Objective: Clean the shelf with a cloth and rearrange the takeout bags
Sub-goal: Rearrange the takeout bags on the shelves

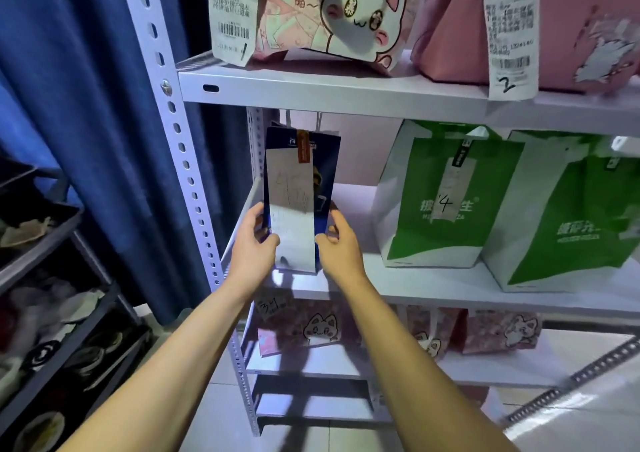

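White shelf (346, 290): both hands (294, 243) clamp the upright blue bag (325, 171).

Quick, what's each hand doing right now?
Left hand: grips the blue bag by its left edge.
Right hand: grips the same bag by its right edge.

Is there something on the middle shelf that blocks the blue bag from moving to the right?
Yes. A green bag stands on the middle shelf right of the blue bag, which both hands hold; bare shelf lies between them.
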